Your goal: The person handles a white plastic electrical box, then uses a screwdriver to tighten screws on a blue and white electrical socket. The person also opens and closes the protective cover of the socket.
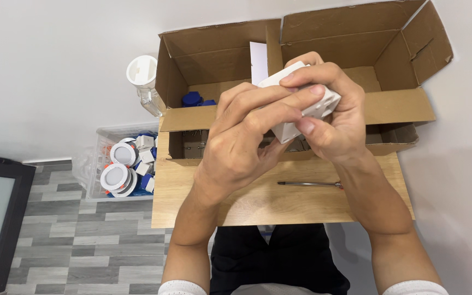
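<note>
Both hands (279,125) grip a white box (301,104) above the wooden table (192,202).

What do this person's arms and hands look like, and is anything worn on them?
Both hands are bare: the left hand and the right hand show no gloves, rings or watch. The forearms are bare too. At the bottom edge of the picture, a white, finely textured sleeve cuff sits on the left arm, and a matching one on the right. No markings show.

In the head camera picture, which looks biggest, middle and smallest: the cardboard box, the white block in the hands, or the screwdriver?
1. cardboard box
2. white block, though it sits nearer the camera
3. screwdriver, long but thin
</note>
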